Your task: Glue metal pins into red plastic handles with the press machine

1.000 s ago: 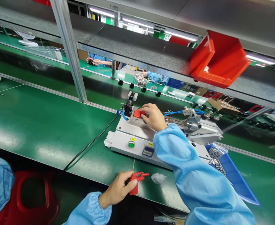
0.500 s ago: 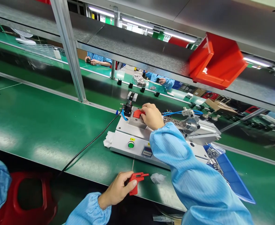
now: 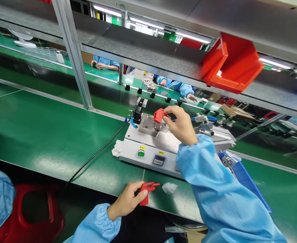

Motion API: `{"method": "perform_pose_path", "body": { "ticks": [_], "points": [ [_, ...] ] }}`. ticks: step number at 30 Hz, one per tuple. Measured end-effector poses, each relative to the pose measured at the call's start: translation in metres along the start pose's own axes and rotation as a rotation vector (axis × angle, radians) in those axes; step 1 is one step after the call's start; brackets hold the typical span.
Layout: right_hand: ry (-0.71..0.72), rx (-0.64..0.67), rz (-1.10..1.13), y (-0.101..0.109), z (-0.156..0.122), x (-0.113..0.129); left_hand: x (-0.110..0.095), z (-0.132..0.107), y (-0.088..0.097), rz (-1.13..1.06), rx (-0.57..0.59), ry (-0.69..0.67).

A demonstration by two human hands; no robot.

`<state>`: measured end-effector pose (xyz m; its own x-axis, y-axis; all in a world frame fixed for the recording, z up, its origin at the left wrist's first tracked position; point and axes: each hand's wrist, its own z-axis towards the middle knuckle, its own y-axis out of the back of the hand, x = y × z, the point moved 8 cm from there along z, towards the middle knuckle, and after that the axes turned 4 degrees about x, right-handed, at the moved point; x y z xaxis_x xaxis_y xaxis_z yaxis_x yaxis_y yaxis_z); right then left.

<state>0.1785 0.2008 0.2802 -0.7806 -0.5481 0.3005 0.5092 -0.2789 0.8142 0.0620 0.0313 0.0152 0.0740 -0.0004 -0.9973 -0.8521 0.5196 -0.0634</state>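
My right hand (image 3: 180, 124) pinches a red plastic part (image 3: 159, 115) between thumb and fingers, held just above the metal fixture block (image 3: 148, 125) of a white bench machine (image 3: 138, 143). Near the table's front edge, my left hand (image 3: 129, 199) is closed on another red plastic part (image 3: 146, 194), which has a thin prong pointing right. A green button (image 3: 141, 154) and a small counter display (image 3: 159, 160) sit on the machine's front face. My right forearm hides part of the machine's right side.
A blue tray (image 3: 249, 184) with metal pins stands right of the machine. A crumpled clear plastic piece (image 3: 170, 188) lies on the green table (image 3: 62, 135). Overhead, a red bin (image 3: 235, 67) rests on the shelf. A black cable (image 3: 97, 155) crosses the left side. Co-workers' hands show beyond.
My right hand has lifted the red part off the fixture block and drawn it to the right, leaving the block exposed. The left hand keeps its hold, nearly still.
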Motion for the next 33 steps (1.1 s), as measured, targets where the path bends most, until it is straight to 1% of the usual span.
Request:
{"method": "perform_pose_path", "body": {
  "ticks": [1,3,5,7,10,12,15,17,19,21,24,26,30,33],
  "points": [
    [-0.006,0.003,0.033,0.011,-0.013,0.005,-0.001,-0.001,0.001,0.005,-0.005,-0.001],
    [-0.041,0.001,0.103,0.032,-0.048,0.015,-0.002,-0.002,0.002,0.013,-0.01,-0.003],
    [-0.099,-0.006,0.18,0.05,-0.092,0.021,-0.003,-0.003,0.002,0.012,0.002,0.007],
    [-0.176,-0.015,0.244,0.061,-0.139,0.02,-0.001,-0.003,0.002,0.01,0.011,0.028],
    [-0.267,-0.016,0.291,0.064,-0.203,0.01,0.003,-0.004,0.003,0.004,0.007,0.066],
    [-0.307,-0.027,0.278,0.062,-0.237,-0.002,0.007,-0.004,0.004,-0.016,-0.007,0.088],
    [-0.38,-0.086,0.213,0.056,-0.279,-0.025,0.013,-0.002,0.004,-0.072,-0.027,0.124],
    [-0.424,-0.12,0.167,0.049,-0.301,-0.039,0.013,0.0,0.003,-0.116,-0.032,0.133],
    [-0.448,-0.121,0.142,0.038,-0.318,-0.049,0.01,0.002,0.002,-0.163,-0.033,0.125],
    [-0.457,-0.095,0.139,0.023,-0.329,-0.058,0.005,0.005,0.005,-0.207,-0.05,0.106],
    [-0.446,-0.065,0.148,0.0,-0.334,-0.067,0.001,0.009,0.011,-0.233,-0.082,0.105],
    [-0.433,-0.057,0.165,-0.013,-0.334,-0.071,0.002,0.009,0.016,-0.214,-0.106,0.127],
    [-0.418,-0.056,0.188,-0.028,-0.333,-0.075,0.003,0.007,0.024,-0.101,-0.155,0.144],
    [-0.422,-0.053,0.167,-0.033,-0.334,-0.075,-0.003,0.004,0.029,0.104,-0.17,0.152]
  ]
}}
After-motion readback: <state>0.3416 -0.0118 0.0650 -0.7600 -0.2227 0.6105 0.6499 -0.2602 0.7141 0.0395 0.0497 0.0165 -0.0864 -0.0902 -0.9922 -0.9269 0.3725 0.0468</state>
